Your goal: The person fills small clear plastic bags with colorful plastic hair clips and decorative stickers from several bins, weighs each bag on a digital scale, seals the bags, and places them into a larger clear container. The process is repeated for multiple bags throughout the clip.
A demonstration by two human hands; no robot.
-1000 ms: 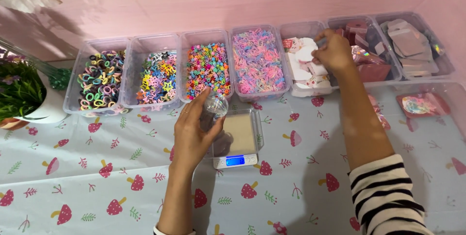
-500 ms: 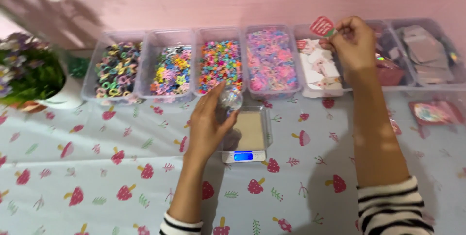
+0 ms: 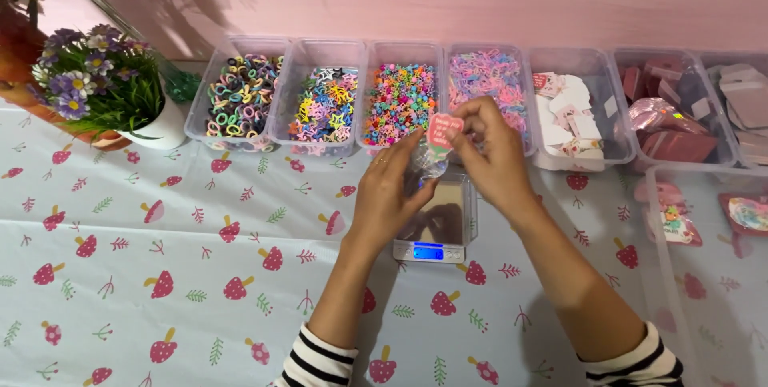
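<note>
the left hand (image 3: 388,195) grips a small clear bag (image 3: 430,165) over the scale (image 3: 436,223) while the right hand (image 3: 492,155) pinches a pink card (image 3: 445,129), which could slip and drop if the fingers loosen.

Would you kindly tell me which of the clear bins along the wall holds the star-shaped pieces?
The second bin from the left: its multicoloured pieces are stars, while the leftmost bin holds small rings.
</note>
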